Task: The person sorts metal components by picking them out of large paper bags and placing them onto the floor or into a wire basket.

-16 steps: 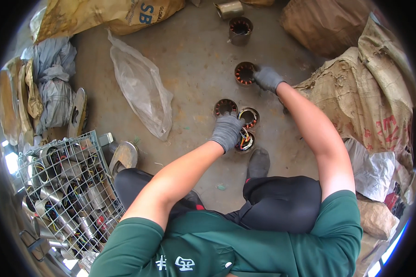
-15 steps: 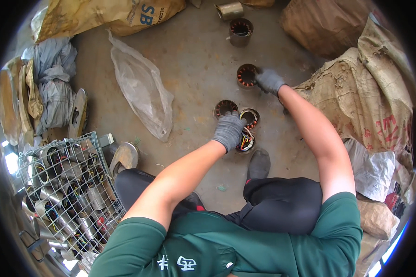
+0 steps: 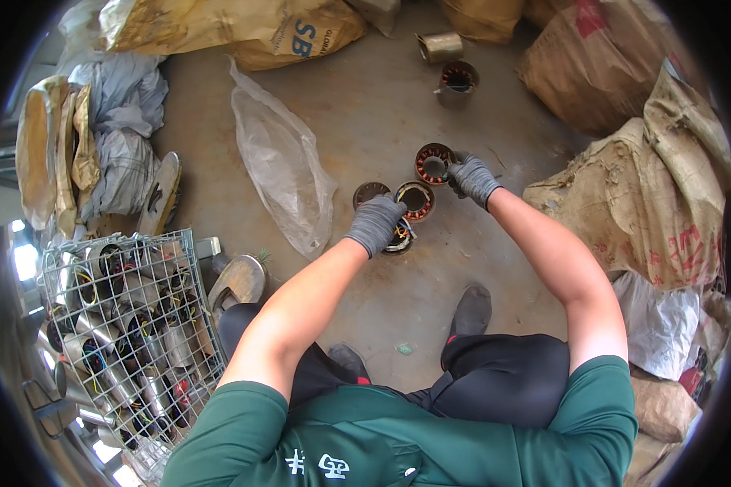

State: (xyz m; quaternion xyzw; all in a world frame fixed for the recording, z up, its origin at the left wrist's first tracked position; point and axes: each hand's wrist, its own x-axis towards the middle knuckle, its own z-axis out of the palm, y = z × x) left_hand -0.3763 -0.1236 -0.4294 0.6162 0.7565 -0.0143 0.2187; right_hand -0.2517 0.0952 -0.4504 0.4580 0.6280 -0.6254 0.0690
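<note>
My right hand point(image 3: 473, 177), in a grey knit glove, pinches the right rim of a motor stator point(image 3: 421, 165) with orange-red windings inside its round metal shell. My left hand point(image 3: 377, 223), gloved alike, is closed over a cluster of stators standing together on the floor. Under its fingers lies a stator with coloured lead wires point(image 3: 401, 240), partly hidden. Touching the cluster on the right is a stator with a pale-edged ring point(image 3: 430, 203); a darker stator point(image 3: 369, 191) sits just beyond my left knuckles. Exactly which rim the left fingers grip is covered.
Farther off stand another stator point(image 3: 458, 91) and a metal cylinder lying on its side point(image 3: 441, 48). A wire basket point(image 3: 193, 268) of wired motor parts is at the left. A clear plastic bag point(image 3: 280, 154) lies on the floor; woven sacks point(image 3: 625, 187) line the right.
My right hand has drawn its stator nearer, up to the cluster. My left hand remains at the cluster. The whole view has shifted, with floor objects appearing farther right or lower.
</note>
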